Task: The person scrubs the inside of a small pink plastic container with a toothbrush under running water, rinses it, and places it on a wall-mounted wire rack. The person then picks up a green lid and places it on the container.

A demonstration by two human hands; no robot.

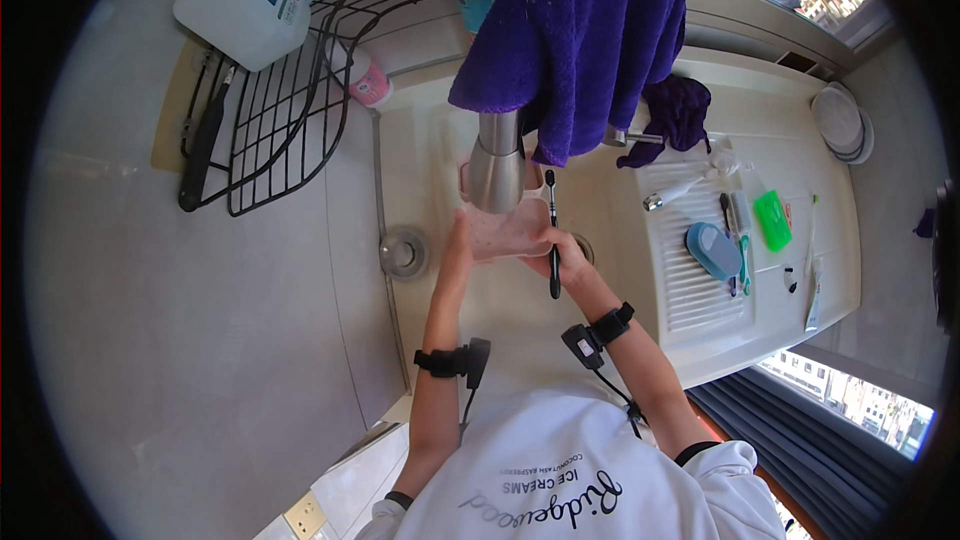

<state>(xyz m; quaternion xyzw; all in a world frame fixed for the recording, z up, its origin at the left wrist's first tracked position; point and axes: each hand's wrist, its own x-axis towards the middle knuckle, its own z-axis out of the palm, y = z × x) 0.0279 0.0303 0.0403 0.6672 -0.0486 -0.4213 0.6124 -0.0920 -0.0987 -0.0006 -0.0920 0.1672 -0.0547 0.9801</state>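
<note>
Below the metal faucet (498, 172), I hold a pale pink shallow plastic container (508, 236) over the cream sink. My left hand (460, 245) grips its left side, with the fingers mostly hidden underneath. At the right side, my right hand (567, 257) is closed on the container's edge, thumb on top. A black toothbrush (553, 208) stands lengthwise between the container and my right hand, bristle end away from me; it appears held in the same grip. Another pink rim shows behind the faucet, partly hidden by it.
A purple towel (590, 35) drapes over the faucet. Black wire racks (290, 130) with a white jug (245, 10) sit at the left. On the ribbed drainboard (690, 305) lie a blue oval brush (713, 251), a green box (772, 220) and several small items. A purple cloth (680, 112) lies behind.
</note>
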